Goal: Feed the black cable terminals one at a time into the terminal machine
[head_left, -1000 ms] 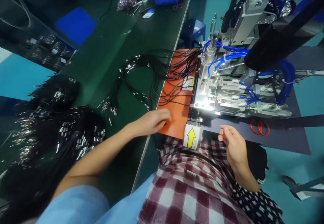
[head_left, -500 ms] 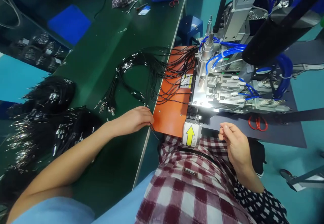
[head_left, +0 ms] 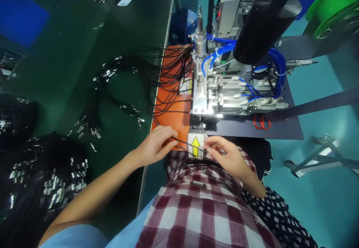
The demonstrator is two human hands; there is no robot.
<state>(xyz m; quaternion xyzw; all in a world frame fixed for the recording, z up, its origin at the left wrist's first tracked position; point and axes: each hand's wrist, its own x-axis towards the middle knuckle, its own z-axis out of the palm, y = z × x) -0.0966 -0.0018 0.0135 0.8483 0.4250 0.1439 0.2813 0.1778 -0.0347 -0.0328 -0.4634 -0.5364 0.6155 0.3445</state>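
Note:
Two thin black cables (head_left: 183, 142) stretch between my hands, passing in front of a white label with a yellow arrow (head_left: 195, 146). My left hand (head_left: 157, 145) is closed around them at the orange board's front edge. The fingertips of my right hand (head_left: 224, 154) pinch the cables' right-hand ends, which are partly hidden by the fingers. Just beyond lies the orange board (head_left: 172, 124), crossed by many black cables that run into a metal machine (head_left: 218, 94). A looped cable bundle (head_left: 112, 70) with shiny metal ends rests on the green table, left of the board.
More black cable bundles (head_left: 53, 180) are heaped on the green table (head_left: 70, 49) at the left. Red-handled scissors (head_left: 261, 122) lie on the dark plate below the machine. A black cylinder (head_left: 260, 34) overhangs the machine. A green reel (head_left: 331, 8) is at upper right.
My left hand has drawn cables from the table edge toward the label. My right hand has come left and now grips their ends. The view has shifted to the right.

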